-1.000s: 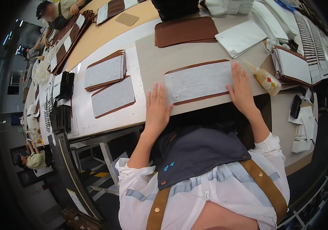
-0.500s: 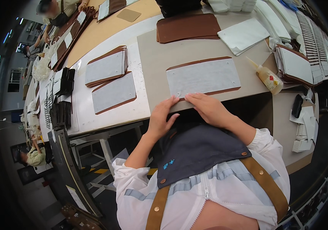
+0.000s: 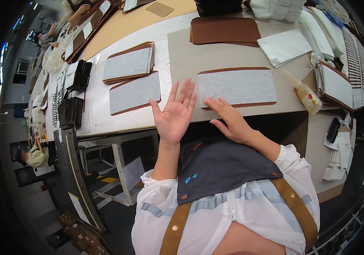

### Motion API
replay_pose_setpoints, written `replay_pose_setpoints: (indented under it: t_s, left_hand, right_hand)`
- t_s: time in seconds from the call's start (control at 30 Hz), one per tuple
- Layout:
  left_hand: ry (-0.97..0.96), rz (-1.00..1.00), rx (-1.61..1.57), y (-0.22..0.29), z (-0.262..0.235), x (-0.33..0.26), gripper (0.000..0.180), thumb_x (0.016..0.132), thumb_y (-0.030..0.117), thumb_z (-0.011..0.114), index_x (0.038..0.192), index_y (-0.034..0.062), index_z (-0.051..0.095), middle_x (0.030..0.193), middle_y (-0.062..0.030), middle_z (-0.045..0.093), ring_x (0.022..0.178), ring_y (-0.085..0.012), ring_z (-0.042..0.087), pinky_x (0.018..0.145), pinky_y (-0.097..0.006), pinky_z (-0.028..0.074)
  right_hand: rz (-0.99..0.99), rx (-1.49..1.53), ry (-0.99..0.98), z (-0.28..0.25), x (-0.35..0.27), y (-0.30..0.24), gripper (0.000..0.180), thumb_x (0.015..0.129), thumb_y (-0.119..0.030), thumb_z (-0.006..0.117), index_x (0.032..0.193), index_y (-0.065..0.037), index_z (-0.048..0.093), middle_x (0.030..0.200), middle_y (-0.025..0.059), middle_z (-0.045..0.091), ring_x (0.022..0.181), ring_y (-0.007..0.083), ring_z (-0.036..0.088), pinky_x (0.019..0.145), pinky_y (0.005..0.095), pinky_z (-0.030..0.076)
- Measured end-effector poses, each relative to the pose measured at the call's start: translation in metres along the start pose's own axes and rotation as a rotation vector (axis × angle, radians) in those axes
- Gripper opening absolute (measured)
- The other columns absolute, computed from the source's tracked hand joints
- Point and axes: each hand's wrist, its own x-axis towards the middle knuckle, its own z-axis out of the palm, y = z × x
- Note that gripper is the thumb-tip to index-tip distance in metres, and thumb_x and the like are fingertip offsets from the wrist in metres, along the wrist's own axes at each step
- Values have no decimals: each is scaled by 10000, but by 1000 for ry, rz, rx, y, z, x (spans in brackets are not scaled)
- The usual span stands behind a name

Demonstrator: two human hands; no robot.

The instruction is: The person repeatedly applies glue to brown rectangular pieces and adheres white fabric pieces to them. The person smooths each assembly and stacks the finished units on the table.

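A brown panel with a pale grey lining lies flat on the bench in front of me. My left hand is raised off its left side, palm turned up, fingers spread, with nothing in it. Over the panel's near left corner, my right hand stretches out its fingers, the tips at the brown edge; whether they press on it I cannot tell. Left of my left hand lies a similar lined panel, partly under a stack of such panels.
A glue bottle with a long nozzle lies to the right, beside another panel stack. Farther back are brown pieces and white sheets. Black folded pieces stand at the left. A co-worker's hand shows at the far left.
My left hand has left the panel's near edge, moved left and turned palm up. My right hand's fingers have spread and shifted slightly at the corner. The whole view has shifted a little.
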Motion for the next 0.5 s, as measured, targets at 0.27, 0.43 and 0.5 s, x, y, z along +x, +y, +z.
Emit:
replay_pose_setpoints:
  t_s: [0.27, 0.43, 0.5]
  left_hand:
    - [-103, -178, 238, -36, 31, 7, 993, 927, 803, 250, 1609, 108, 57, 1657, -214, 96, 1528, -342, 143, 1236, -471, 168]
    - [-192, -519, -19, -32, 15, -18, 1204, 795, 947, 221, 1596, 55, 111, 1626, -192, 198, 1464, -317, 273, 1189, -420, 234]
    - [-357, -692, -111, -30, 1, -24, 1263, 755, 981, 213, 1587, 34, 145, 1604, -186, 255, 1426, -290, 324, 1156, -382, 265]
  right_hand:
    - [-79, -152, 189, -5, 28, -34, 693, 897, -245, 665, 1490, 5, 410, 1591, 192, 330, 1510, 360, 236, 1212, 544, 179]
    - [-116, -40, 86, -42, 27, -44, 585, 849, -273, 722, 1334, 1, 545, 1323, 172, 569, 1317, 318, 488, 1154, 483, 310]
    - [-72, 83, -116, -58, 23, -49, 501, 833, -272, 743, 1233, -17, 583, 1169, 151, 604, 1177, 324, 554, 1040, 465, 396]
